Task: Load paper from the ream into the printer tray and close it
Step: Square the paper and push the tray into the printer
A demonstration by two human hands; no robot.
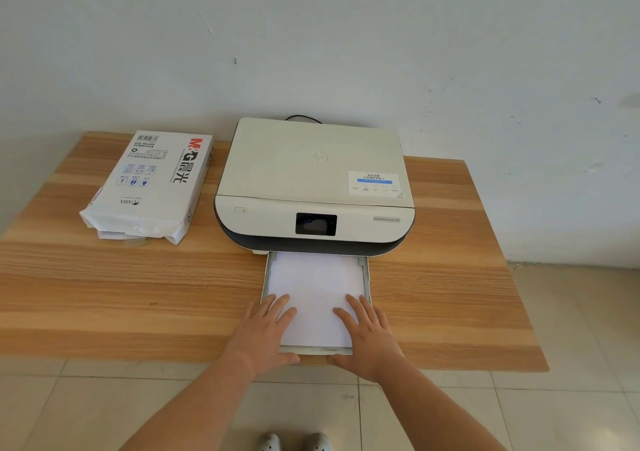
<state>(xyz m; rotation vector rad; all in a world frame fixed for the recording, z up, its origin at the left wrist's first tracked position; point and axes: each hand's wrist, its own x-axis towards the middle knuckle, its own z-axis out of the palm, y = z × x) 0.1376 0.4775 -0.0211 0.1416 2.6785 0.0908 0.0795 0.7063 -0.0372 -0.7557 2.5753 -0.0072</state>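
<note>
A white printer (313, 187) sits at the back of the wooden table (104, 287). Its grey paper tray (366, 277) is pulled out toward me and holds a stack of white paper (317, 284). My left hand (266, 332) lies flat on the near left corner of the tray, fingers on the paper and thumb at the front edge. My right hand (369, 336) lies flat on the near right corner in the same way. The paper ream (149, 183), in a white wrapper torn open at its near end, lies to the left of the printer.
A black cable (303, 118) runs behind the printer against the white wall. The table's front edge is just below my hands. Tiled floor and my two shoes (294, 442) show beneath.
</note>
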